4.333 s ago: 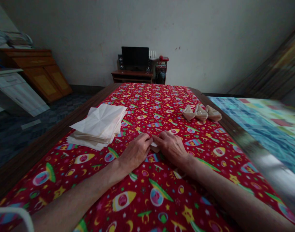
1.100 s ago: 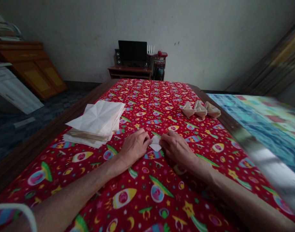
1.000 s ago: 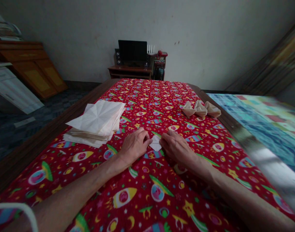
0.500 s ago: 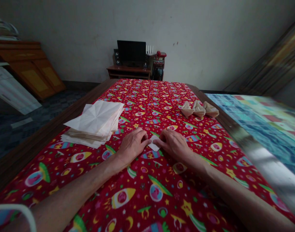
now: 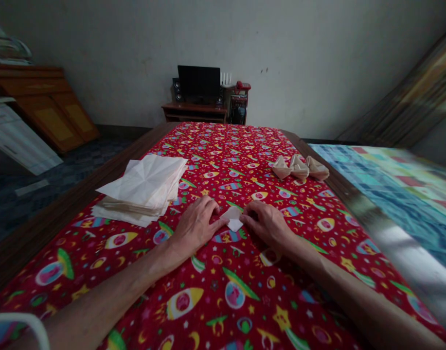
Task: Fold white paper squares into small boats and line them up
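Note:
A small folded piece of white paper lies between my hands on the red patterned cloth. My left hand is closed on its left edge, thumb stretched along the paper and fingers curled. At the paper's right edge, my right hand pinches with thumb and forefinger. Left of my left hand rests a stack of creased white paper sheets, the top one marked with star-shaped folds. Several folded paper pieces stand in a row at the right side of the table.
Beyond the table's far end, a monitor and speakers stand on a small desk, with a red telephone beside them. A bed adjoins the right side. Wooden cabinets stand at the left. A white curved tube shows at lower left.
My thumbs have drawn apart from the middle of the paper toward its edges, so more of the white paper shows. The camera view has tilted slightly upward.

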{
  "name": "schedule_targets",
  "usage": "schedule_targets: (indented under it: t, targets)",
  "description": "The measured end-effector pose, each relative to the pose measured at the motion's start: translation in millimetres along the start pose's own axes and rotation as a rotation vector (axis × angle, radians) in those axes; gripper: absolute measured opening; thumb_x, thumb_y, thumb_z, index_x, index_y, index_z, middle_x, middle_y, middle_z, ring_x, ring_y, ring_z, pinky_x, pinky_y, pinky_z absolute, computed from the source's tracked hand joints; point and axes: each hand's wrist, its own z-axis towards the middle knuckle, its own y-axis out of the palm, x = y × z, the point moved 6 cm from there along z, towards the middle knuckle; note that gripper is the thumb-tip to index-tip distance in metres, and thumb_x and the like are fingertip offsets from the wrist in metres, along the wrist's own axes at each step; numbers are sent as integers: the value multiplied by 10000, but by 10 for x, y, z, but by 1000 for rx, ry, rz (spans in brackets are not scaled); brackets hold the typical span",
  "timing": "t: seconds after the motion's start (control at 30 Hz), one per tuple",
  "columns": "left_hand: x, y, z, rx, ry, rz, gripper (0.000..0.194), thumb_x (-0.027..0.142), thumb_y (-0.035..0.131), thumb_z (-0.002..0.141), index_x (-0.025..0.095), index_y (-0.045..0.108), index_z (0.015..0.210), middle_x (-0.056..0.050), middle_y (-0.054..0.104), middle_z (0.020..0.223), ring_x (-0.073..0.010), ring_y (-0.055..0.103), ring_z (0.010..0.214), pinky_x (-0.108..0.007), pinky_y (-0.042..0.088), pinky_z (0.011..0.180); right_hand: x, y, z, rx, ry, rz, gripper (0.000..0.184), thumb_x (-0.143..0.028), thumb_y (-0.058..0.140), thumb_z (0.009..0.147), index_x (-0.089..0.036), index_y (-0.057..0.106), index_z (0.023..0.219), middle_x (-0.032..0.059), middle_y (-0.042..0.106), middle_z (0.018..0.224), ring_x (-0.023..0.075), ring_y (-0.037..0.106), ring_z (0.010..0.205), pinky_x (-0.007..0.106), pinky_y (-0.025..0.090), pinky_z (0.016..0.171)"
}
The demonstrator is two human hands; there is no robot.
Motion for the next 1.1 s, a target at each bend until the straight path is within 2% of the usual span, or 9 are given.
schedule_targets:
  t: [0.17,0.27,0.37,0.47,0.57,0.7,0.8,0.87,1.1]
  targets:
    - [50,9,-27,12,17,-5,298,466,543,854,185,527,753,-27,545,834,-194,524,816,-311,418,726,-37,11,-44,69,40,182,149,-282,510,859,-177,577,778,6,596,686,128,524,618,230,338,571]
    - [99,-9,-4,45,-13,-130,302,393,511,883,184,478,669,-10,533,722,-156,522,688,-274,414,639,-76,31,-52,78,94,285,156,-291,532,847,-178,570,747,-5,592,655,124,528,598,227,349,566]
    - [150,-103,20,146,-35,-210,160,245,575,834,183,493,710,7,556,707,-132,532,646,-242,418,602,-140,70,-64,59,73,245,147,-283,546,836,-175,577,741,-4,592,643,131,532,587,235,345,552]
    - [194,-250,33,214,29,-190,79,146,589,806,187,530,773,8,587,758,-125,562,691,-223,441,630,-204,95,-85,28,0,209,88,-253,555,828,-181,603,809,0,615,684,139,553,612,242,364,569]
    - [237,-413,18,244,157,-23,56,139,532,859,189,556,856,-13,599,836,-147,575,799,-250,455,733,-249,72,-112,9,-25,306,108,-281,555,847,-203,606,900,-5,637,721,137,573,632,239,406,591]
    - [352,-465,-28,162,284,210,155,178,422,934,169,562,866,-41,573,838,-181,545,830,-314,436,796,-330,-69,-160,128,-58,386,140,-313,539,874,-208,557,965,13,639,796,137,583,692,245,443,644]
    - [488,-370,-63,63,352,274,177,155,404,933,164,558,846,-46,553,819,-194,523,804,-318,425,742,-403,-132,-203,232,-180,285,172,-282,537,869,-193,500,1011,48,618,887,156,574,789,262,440,713]
    - [544,-278,-73,-5,380,273,166,132,421,918,162,556,826,-46,549,820,-199,515,789,-317,420,709,-394,-91,-205,229,-216,203,128,-240,514,862,-189,492,978,44,603,856,155,561,766,257,428,696]
    - [308,-155,1,13,264,72,108,167,495,903,181,600,882,-18,603,868,-174,559,844,-298,436,776,-170,3,-99,180,4,223,81,-158,489,779,-204,505,845,-24,581,674,126,537,590,219,369,567]
